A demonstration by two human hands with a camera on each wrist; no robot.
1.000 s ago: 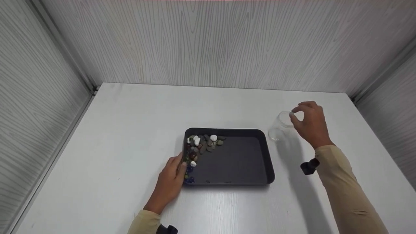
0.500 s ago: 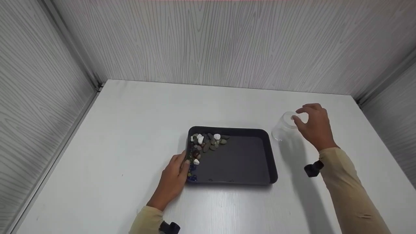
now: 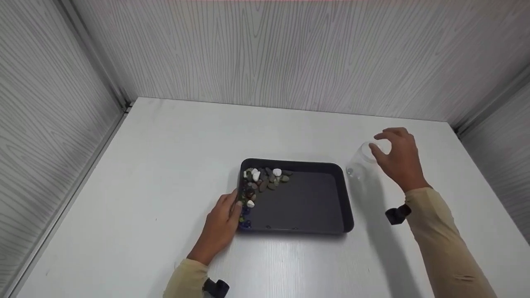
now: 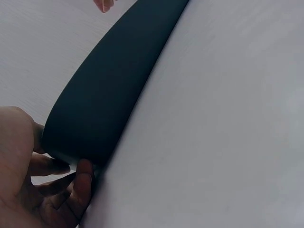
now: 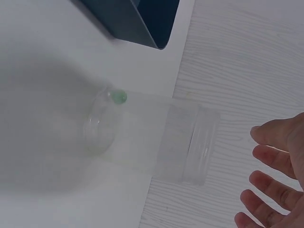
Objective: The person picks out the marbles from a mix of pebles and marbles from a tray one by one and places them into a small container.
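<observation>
A dark rectangular tray (image 3: 343, 200) lies on the white table. My left hand (image 3: 219, 225) grips its left side, thumb at the rim and fingers against the outer wall; in the left wrist view the fingertips reach its lower edge. To the right of the tray a clear jar (image 3: 361, 159) stands upright with its mouth uncovered. A green marble (image 5: 118, 97) lies at the jar's bottom in the right wrist view. Beside and above the mouth is my right hand (image 3: 396, 155), thumb and fingers parted, holding nothing.
Grey and brown pebbles (image 3: 263, 185), white stones (image 3: 256, 176) and blue marbles (image 3: 247, 224) are gathered along the tray's left side and far left corner. Wood-grained panels (image 3: 265, 54) rise behind the table and at both sides.
My right thumb and fingertips have spread apart and let go of a small marble, which has dropped to the jar's bottom. My left hand keeps its grip on the tray.
</observation>
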